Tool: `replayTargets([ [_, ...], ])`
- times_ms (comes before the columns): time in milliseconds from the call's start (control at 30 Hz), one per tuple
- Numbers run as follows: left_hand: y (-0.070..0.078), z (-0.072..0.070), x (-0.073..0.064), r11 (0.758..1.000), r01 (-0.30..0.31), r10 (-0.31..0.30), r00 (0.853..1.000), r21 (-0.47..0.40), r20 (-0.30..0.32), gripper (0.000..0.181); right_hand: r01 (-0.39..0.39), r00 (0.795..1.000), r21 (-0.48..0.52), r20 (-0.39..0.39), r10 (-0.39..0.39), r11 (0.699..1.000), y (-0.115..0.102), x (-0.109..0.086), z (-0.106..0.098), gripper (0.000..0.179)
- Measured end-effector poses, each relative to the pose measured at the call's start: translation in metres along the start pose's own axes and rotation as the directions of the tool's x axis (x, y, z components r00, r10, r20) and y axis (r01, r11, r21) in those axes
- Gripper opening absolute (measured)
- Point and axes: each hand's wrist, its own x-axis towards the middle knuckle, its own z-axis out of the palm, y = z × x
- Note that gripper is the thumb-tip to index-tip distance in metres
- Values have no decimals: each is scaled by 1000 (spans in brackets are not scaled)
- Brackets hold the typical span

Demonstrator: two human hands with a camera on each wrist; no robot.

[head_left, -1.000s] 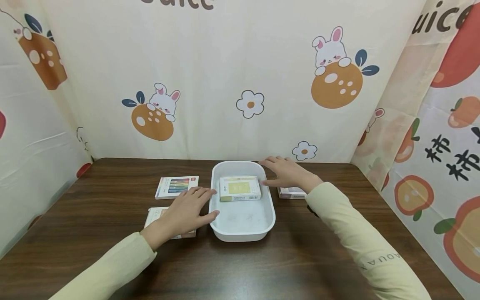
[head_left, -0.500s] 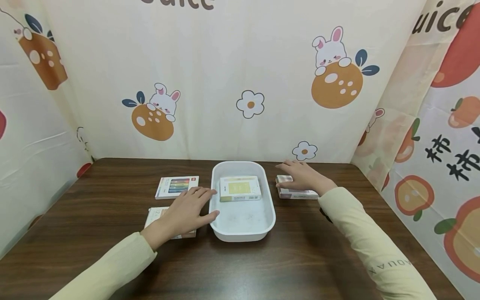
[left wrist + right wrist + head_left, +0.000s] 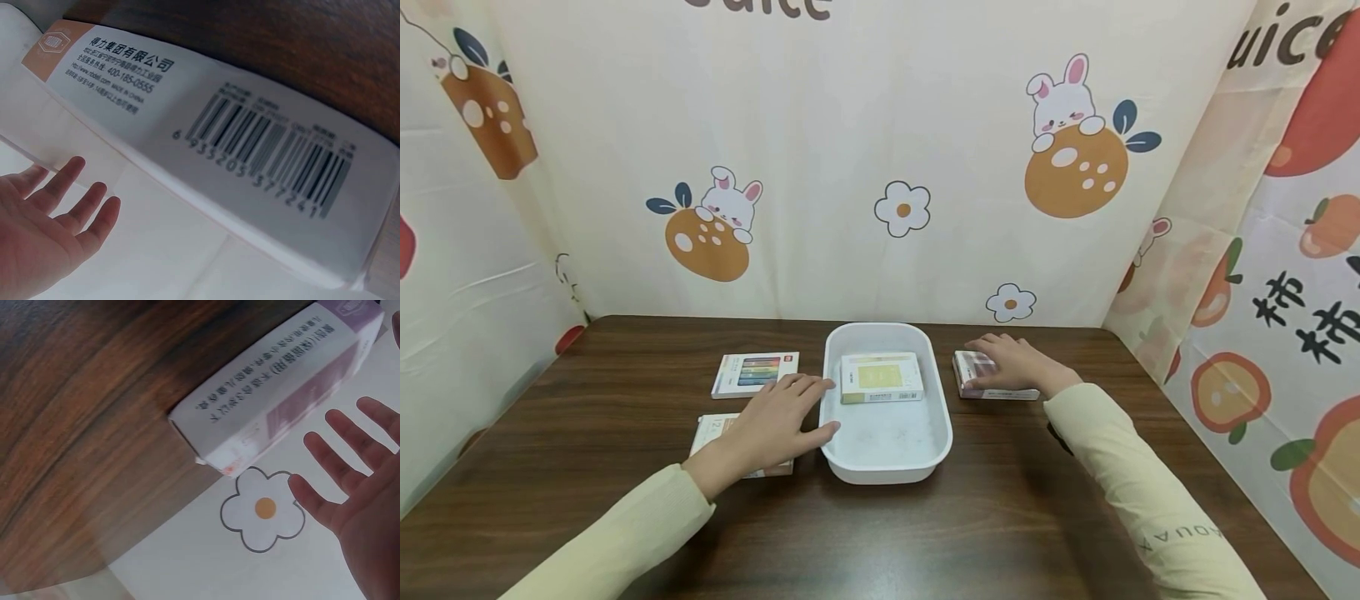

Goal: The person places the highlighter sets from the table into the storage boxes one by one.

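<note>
My left hand (image 3: 778, 421) rests with spread, relaxed fingers at the left rim of a white plastic tray (image 3: 886, 462). Under that hand and wrist lies a white-and-orange box (image 3: 709, 428), partly hidden; its barcode side fills much of the left wrist view, with the box (image 3: 206, 137) apart from the fingertips. In the tray is a white box with a yellow-green panel (image 3: 880, 377). My right hand (image 3: 1018, 367) hovers over a white-and-purple box (image 3: 1000, 394) right of the tray. The right wrist view shows its fingers (image 3: 350, 431) extended, beside that box (image 3: 269, 394).
A flat white box with coloured sticks pictured on it (image 3: 756, 375) lies left of the tray on the dark wooden table (image 3: 880, 542). Printed curtains (image 3: 820, 250) stand behind the table and along both sides.
My right hand has moved right from the tray's right rim to above the white-and-purple box and lowered onto it. The left hand, the tray and the boxes have stayed put.
</note>
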Motion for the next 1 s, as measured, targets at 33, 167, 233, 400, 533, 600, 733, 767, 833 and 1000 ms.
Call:
replayTargets([
  [33, 0, 0, 0, 1000, 1, -1, 1000, -1, 1, 62, 2, 1000, -1, -2, -2, 1000, 1, -1, 1, 73],
  [167, 0, 0, 0, 1000, 5, -5, 1000, -2, 4, 62, -4, 1000, -7, 7, 4, 1000, 3, -2, 5, 75],
  [233, 0, 0, 0, 1000, 4, -4, 1000, -2, 5, 62, -9, 1000, -15, 14, 9, 1000, 5, -2, 7, 77],
  [400, 0, 0, 0, 1000, 4, -4, 1000, -3, 4, 62, -21, 999, -19, 27, 22, 1000, 11, -2, 11, 87],
  [533, 0, 0, 0, 1000, 6, -6, 1000, 2, 6, 62, -19, 1000, -20, 22, 19, 1000, 14, -1, 14, 90],
  [600, 0, 0, 0, 1000, 8, -8, 1000, 2, 6, 62, -23, 999, -16, 25, 23, 1000, 14, 0, 14, 90],
  [733, 0, 1, 0, 1000, 11, -11, 1000, -8, 4, 62, -39, 998, -4, 45, 39, 999, 17, 1, 16, 91],
  [767, 0, 1, 0, 1000, 12, -12, 1000, -10, 3, 62, -39, 998, -4, 49, 39, 999, 17, 1, 16, 91],
  [833, -1, 2, 0, 1000, 12, -12, 1000, -12, 1, 61, -41, 998, -2, 55, 41, 999, 18, 1, 17, 91],
  [1000, -1, 2, 0, 1000, 6, -6, 1000, -8, -6, 61, -37, 998, -5, 55, 37, 999, 19, 0, 17, 91],
])
